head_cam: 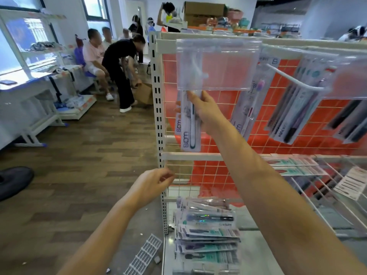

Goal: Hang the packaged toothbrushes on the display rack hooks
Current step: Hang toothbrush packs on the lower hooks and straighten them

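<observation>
Lower centre of frame: a stack of packaged toothbrushes (206,231) lies flat on the lower shelf (258,247) of the display rack (158,116), long axes running roughly left-right across the frame; none of these is hung yet, so a good share of the task looks outstanding. Left hand (151,185), at mid-frame just left of the rack upright, has its fingers loosely curled and grasps nothing. Right hand (206,112), raised to upper centre, has its fingers closed on a white toothbrush pack (188,124); the pack stands near vertical, long axis up-down, its head end hidden behind a clear price-tag holder (216,66) at the hook tip, lettered end pointing down. Cannot tell whether its hanging hole is on the hook yet; judged to be in the act of hanging. Further right, more packs (288,108) already hang from a white hook (294,78) and beyond, tilted with lower ends swung toward the left. Estimate: partly done. Far upper left, people around a cardboard box (145,94).
</observation>
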A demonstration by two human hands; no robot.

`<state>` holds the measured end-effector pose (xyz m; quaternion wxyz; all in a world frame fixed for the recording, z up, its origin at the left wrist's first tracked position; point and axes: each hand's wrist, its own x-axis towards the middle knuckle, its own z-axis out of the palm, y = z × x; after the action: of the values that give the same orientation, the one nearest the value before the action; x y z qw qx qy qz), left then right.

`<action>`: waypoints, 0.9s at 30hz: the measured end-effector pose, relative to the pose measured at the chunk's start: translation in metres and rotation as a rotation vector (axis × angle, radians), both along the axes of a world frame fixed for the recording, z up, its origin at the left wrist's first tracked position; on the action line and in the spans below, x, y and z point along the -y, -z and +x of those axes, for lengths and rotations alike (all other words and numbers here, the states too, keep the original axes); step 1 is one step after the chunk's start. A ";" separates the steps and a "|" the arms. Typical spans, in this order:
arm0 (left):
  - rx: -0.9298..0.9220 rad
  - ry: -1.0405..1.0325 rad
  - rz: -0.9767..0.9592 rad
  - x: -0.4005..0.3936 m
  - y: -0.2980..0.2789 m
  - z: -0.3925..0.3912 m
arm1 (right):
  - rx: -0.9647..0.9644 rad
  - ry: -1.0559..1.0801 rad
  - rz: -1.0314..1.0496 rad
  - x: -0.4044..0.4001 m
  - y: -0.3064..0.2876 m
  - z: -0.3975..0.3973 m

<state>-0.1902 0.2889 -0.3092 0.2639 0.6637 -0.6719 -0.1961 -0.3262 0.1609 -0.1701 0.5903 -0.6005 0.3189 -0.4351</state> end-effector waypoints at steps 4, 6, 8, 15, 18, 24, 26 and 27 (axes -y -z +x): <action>-0.014 -0.001 0.012 -0.002 0.003 0.000 | -0.034 0.019 0.026 0.016 0.000 0.009; -0.022 0.001 0.021 -0.003 0.003 -0.001 | -0.038 0.021 0.022 0.020 0.002 0.012; -0.025 0.013 0.030 -0.004 0.004 -0.003 | -0.020 0.018 0.009 0.024 0.006 0.014; 0.038 0.038 0.050 0.004 -0.003 -0.014 | 0.065 0.176 -0.119 0.013 0.031 0.004; 0.083 0.069 0.038 0.017 -0.011 -0.028 | 0.042 0.284 -0.207 -0.004 0.052 -0.019; 0.067 0.185 -0.004 0.056 -0.027 -0.084 | -0.359 0.324 -0.388 -0.020 0.086 -0.098; 0.080 0.247 -0.050 0.071 -0.032 -0.105 | -0.466 0.338 -0.395 -0.023 0.089 -0.128; 0.081 0.270 -0.073 0.077 -0.034 -0.117 | -0.509 0.362 -0.413 -0.025 0.091 -0.144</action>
<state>-0.3074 0.2115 -0.2751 0.2318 0.5646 -0.7718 -0.1786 -0.4701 0.1854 -0.2610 0.2721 -0.7299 0.4618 -0.4243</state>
